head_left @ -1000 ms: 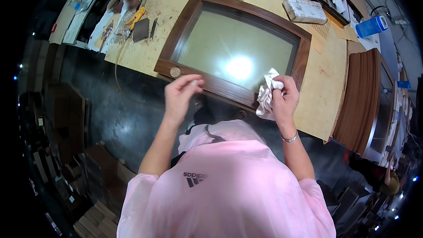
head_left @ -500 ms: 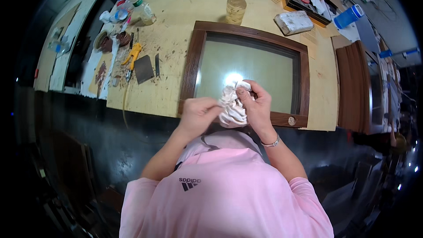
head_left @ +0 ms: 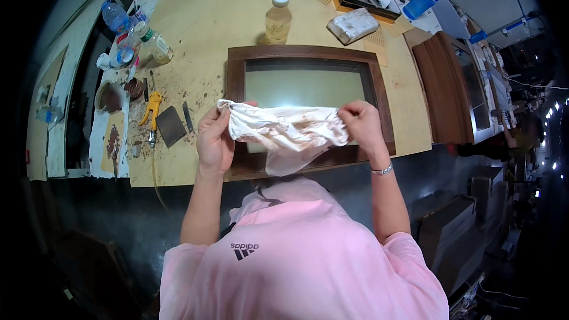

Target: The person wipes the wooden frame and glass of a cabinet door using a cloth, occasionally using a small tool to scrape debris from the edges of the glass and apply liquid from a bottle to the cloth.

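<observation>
A white cloth (head_left: 287, 127) with brownish stains is stretched between my two hands, its lower middle sagging. My left hand (head_left: 214, 136) pinches its left end, and my right hand (head_left: 363, 124) grips the right end. Under the cloth lies a dark brown wooden frame (head_left: 302, 52) with a glass panel (head_left: 302, 86) in it, flat on the table. The cloth hides the near part of the glass and some of the frame's near rail.
A bottle of yellowish liquid (head_left: 278, 21) stands behind the frame. A wrapped block (head_left: 352, 26), an open box (head_left: 367, 0) and a blue bottle (head_left: 422, 2) sit at the far right. At left are a yellow air blow gun (head_left: 152, 108), a dark flat pad (head_left: 172, 126) and several bottles.
The cloth was bunched up between my hands; now it is pulled out wide. My hands have moved apart, and the view has turned and shifted.
</observation>
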### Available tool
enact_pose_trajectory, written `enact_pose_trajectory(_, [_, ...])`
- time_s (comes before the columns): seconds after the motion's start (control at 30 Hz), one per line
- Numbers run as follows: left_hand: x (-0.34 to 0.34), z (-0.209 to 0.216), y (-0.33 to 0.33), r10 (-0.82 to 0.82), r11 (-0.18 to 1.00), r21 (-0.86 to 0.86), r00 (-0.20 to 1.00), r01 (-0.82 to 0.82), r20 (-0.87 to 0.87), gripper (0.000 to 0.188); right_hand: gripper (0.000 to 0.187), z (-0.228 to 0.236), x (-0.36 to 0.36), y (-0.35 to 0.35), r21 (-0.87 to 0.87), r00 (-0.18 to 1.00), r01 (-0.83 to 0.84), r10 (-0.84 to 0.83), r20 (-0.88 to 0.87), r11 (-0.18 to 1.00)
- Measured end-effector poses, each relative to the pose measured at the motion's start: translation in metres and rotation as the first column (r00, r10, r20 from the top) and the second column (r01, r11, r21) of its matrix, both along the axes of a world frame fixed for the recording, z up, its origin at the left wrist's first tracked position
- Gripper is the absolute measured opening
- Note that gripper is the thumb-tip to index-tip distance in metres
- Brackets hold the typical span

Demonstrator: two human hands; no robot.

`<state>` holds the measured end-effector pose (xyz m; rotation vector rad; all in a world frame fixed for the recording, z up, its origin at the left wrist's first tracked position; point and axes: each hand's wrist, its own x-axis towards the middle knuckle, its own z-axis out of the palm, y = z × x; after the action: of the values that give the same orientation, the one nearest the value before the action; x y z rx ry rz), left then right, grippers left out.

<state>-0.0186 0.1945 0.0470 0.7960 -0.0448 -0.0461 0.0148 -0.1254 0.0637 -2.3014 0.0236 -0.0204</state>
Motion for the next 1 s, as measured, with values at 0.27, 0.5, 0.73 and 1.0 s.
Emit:
enact_pose_trajectory(0.27, [0.036,0.013,-0.005,-0.248,0.968,-0.017,0.966,0.250,0.072,0.031,0.032,0.024,0.044,0.070,0.193,0.768,-0.640,0.617,0.171,0.744])
enact_pose_trajectory(0.5, [0.054,0.031,-0.007,0.289,0.516,0.725,0.890,-0.456,0.354,0.033,0.015,0.052,0.097,0.038,0.719,0.664,-0.345,0.699,-0.267,0.603])
enact_pose_trajectory(0.73, [0.073,-0.001,-0.074,-0.065,0.547,0.833,0.988,-0.084,0.142,0.046,0.015,0.013,0.134,0.041,0.976,0.664,-0.083,0.741,-0.098,0.203])
enact_pose_trajectory(1.0, [0.070,-0.016,-0.045,0.214,0.966,0.192,0.952,-0.174,-0.216,0.029,0.054,-0.072,0.283,0.078,0.350,0.931,-0.321,0.224,0.290,0.880])
